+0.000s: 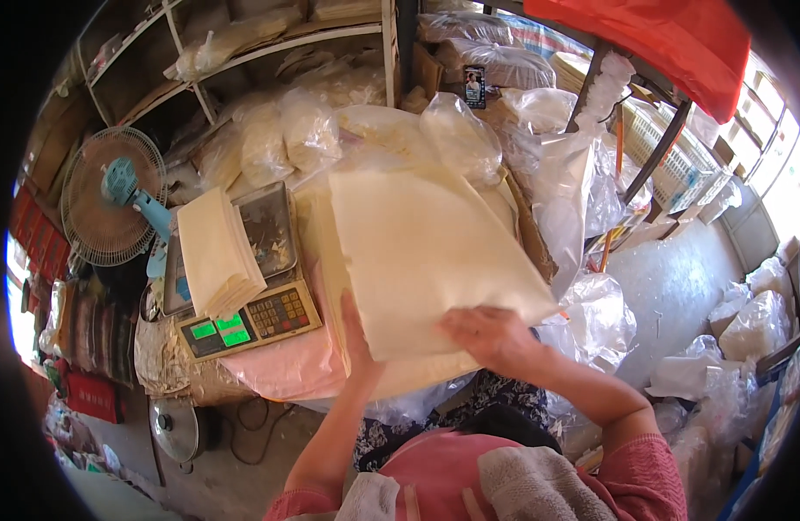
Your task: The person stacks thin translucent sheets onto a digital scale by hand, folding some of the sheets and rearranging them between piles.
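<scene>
A large, pale cream sheet [417, 234] with a smooth face lies before me over other yellowish sheets. My right hand [493, 339] is closed at its near edge, fingers curled onto it. Along the near left edge of the sheet rests my left hand [358, 339], its fingers stretched out and pointing away from me. To the left, a folded stack of cream sheets [217, 252] sits on the metal pan [274, 217] of a digital scale [283, 314] with lit green displays. Its lower end hangs over the scale's front.
A fan [113, 195] with a blue hub stands left of the scale. Filled clear plastic bags [309, 130] crowd the back, under shelves [287, 39]. Crumpled plastic [599, 317] hangs at the right. A lidded pan [176, 425] is low on the left. Pink cloth [287, 373] lies under the scale.
</scene>
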The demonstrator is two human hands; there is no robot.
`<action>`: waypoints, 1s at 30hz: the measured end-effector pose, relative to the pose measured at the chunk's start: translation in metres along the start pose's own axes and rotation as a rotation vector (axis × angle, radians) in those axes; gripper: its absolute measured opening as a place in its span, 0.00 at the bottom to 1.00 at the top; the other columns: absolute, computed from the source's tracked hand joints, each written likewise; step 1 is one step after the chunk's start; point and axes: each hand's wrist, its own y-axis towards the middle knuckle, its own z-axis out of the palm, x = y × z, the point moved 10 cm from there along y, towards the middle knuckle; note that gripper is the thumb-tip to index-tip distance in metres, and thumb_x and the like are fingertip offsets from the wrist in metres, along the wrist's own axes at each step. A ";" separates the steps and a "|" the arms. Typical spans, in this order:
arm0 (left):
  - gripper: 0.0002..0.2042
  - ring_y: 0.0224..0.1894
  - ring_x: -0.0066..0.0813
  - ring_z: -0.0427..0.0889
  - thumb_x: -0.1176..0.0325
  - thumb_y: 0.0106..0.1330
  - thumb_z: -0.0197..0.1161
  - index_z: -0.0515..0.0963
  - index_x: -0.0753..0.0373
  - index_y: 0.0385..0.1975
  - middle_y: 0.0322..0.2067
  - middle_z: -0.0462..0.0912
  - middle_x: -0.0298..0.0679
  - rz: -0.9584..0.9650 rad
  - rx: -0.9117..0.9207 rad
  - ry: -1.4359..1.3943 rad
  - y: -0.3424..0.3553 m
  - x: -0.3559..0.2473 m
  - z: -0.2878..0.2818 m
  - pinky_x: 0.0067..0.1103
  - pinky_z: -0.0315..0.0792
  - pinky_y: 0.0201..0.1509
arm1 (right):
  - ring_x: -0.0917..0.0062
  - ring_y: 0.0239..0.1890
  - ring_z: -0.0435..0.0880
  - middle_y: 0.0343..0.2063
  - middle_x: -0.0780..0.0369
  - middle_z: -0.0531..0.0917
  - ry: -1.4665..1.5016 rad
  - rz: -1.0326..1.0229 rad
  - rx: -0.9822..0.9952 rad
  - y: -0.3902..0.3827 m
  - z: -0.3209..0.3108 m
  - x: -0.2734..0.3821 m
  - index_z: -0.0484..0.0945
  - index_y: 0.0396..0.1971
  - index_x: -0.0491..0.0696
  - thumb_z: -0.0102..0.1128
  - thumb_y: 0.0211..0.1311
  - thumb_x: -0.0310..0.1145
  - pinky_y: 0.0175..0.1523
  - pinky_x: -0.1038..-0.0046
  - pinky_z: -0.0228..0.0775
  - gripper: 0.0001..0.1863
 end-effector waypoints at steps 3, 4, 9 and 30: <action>0.26 0.69 0.47 0.61 0.82 0.50 0.58 0.77 0.56 0.52 0.57 0.73 0.49 0.198 -0.215 0.123 -0.019 -0.024 -0.047 0.43 0.54 0.71 | 0.66 0.43 0.83 0.49 0.60 0.79 0.013 0.039 0.078 -0.035 0.045 -0.003 0.79 0.48 0.48 0.60 0.48 0.28 0.51 0.62 0.76 0.22; 0.27 0.65 0.43 0.68 0.85 0.47 0.55 0.77 0.57 0.50 0.52 0.79 0.44 0.352 -0.089 0.094 -0.022 -0.031 -0.040 0.42 0.54 0.72 | 0.66 0.43 0.83 0.49 0.60 0.79 0.017 0.039 0.078 -0.043 0.050 -0.011 0.79 0.48 0.48 0.60 0.48 0.28 0.51 0.62 0.76 0.22; 0.14 0.50 0.39 0.82 0.80 0.57 0.60 0.81 0.60 0.43 0.41 0.85 0.41 0.072 -0.059 0.077 -0.043 0.035 -0.033 0.33 0.70 0.61 | 0.65 0.29 0.83 0.32 0.63 0.85 0.363 0.509 0.532 -0.080 0.040 -0.077 0.81 0.35 0.45 0.60 0.61 0.37 0.41 0.67 0.76 0.10; 0.32 0.68 0.46 0.59 0.51 0.61 0.63 0.65 0.59 0.64 0.65 0.64 0.45 -0.008 0.119 0.356 -0.001 0.020 -0.004 0.48 0.52 0.70 | 0.67 0.38 0.85 0.41 0.53 0.85 0.371 1.082 -0.131 -0.084 0.119 -0.229 0.75 0.51 0.44 0.63 0.58 0.32 0.44 0.70 0.75 0.20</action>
